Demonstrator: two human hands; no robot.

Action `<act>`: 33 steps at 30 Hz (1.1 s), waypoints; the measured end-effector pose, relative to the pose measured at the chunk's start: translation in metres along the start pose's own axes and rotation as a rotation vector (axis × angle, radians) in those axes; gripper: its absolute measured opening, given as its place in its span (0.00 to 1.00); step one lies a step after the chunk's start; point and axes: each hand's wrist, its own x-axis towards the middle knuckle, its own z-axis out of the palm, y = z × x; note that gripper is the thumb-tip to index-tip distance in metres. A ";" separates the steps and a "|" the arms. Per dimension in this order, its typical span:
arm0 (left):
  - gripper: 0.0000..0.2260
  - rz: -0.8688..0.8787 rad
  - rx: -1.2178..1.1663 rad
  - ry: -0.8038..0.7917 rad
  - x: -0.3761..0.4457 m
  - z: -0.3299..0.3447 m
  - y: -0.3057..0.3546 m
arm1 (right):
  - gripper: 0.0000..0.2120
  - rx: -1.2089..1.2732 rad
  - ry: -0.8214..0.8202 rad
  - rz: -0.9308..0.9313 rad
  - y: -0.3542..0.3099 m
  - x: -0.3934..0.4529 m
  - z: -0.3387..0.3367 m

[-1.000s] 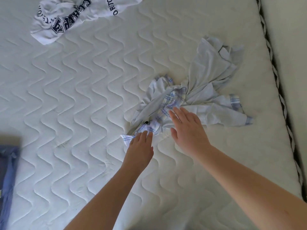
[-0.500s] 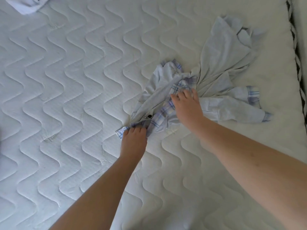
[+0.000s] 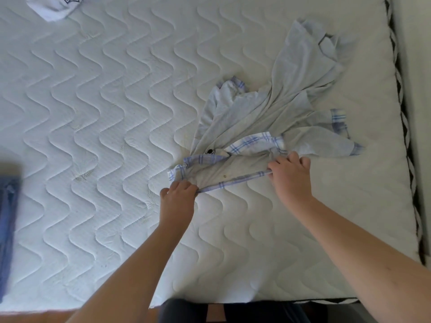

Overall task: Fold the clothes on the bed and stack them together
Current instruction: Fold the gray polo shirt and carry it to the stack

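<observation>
A crumpled pale grey shirt (image 3: 275, 108) with blue plaid trim lies on the right half of the white quilted mattress (image 3: 105, 113). My left hand (image 3: 178, 194) pinches the plaid-edged hem at its near left corner. My right hand (image 3: 290, 170) grips the same hem further right, so the edge runs taut between the two hands. The shirt's sleeves and body are bunched up behind the hands.
A white garment with dark lettering (image 3: 53, 5) lies at the far left corner of the bed. A blue cloth (image 3: 8, 224) sits at the left edge. The mattress's braided right border (image 3: 403, 117) meets a wall. The bed's near edge is just below my arms.
Both hands went from resting on the crumpled shirt to gripping its hem. They have pulled apart and toward me, stretching the plaid edge out straight.
</observation>
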 end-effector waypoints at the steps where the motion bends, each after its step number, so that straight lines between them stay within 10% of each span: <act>1: 0.05 -0.023 -0.042 0.010 -0.006 -0.005 0.001 | 0.06 0.018 0.008 0.012 0.003 -0.010 -0.004; 19: 0.06 -0.412 -0.616 -0.053 -0.101 -0.158 0.014 | 0.05 0.446 0.293 -0.078 -0.011 -0.145 -0.106; 33: 0.04 -0.044 -0.794 0.099 -0.121 -0.313 0.017 | 0.07 0.640 0.542 0.015 -0.028 -0.198 -0.235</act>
